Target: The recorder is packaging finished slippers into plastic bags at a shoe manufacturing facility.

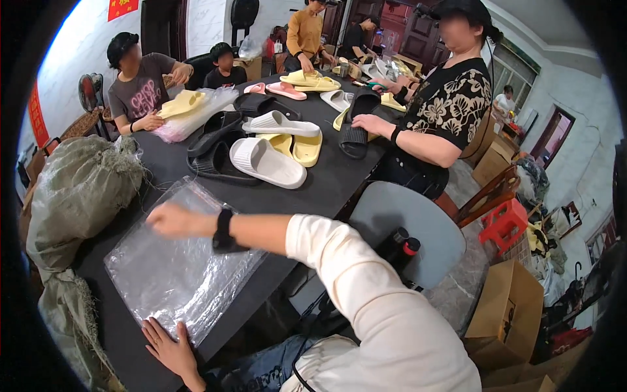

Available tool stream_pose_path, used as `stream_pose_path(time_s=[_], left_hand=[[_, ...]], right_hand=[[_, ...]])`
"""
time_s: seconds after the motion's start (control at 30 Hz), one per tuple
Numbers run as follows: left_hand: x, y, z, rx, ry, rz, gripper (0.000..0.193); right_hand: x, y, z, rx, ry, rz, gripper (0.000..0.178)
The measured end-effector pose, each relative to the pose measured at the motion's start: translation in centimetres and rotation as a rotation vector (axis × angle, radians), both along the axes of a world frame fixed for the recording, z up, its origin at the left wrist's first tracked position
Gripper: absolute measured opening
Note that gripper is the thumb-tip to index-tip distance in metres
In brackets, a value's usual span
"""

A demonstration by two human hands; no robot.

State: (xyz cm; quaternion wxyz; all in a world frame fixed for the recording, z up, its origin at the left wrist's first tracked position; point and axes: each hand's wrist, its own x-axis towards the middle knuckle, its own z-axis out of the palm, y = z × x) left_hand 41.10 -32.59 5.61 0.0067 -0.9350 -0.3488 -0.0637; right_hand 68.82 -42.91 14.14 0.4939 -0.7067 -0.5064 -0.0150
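The plastic bag (173, 277) at near left is colourless, with white glints, on a near-black counter (323, 189). A black wristband (223, 232) shows beside a cream sleeve (392, 307). Beyond are white slippers (277, 171), black slippers (215, 159), yellow slippers (308, 149) and, farther, pink slippers (287, 91). The sack (75, 196) at left is grey-green. At right, a black shirt (450, 104) carries a beige floral pattern, the chair (418, 219) is pale grey, and the stool (504, 223) is bright red.

The clear film (170, 274) is glossy, creased plastic, the tabletop (326, 179) smooth and matt, the sack (81, 189) rough-woven.
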Motion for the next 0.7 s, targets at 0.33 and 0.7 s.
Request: stream_pose_path(time_s=[0.33, 0.7], left_hand=[[-0.3, 0.5, -0.3, 0.043, -0.087, -0.071, 0.074], [0.0, 0.2, 0.6, -0.057, -0.281, -0.101, 0.085]], right_hand=[[-13.6, 10.5, -3.4, 0.082, 0.862, 0.583, 0.025], [-7.0, 8.2, -10.4, 0.107, 1.606, 0.601, 0.027]])
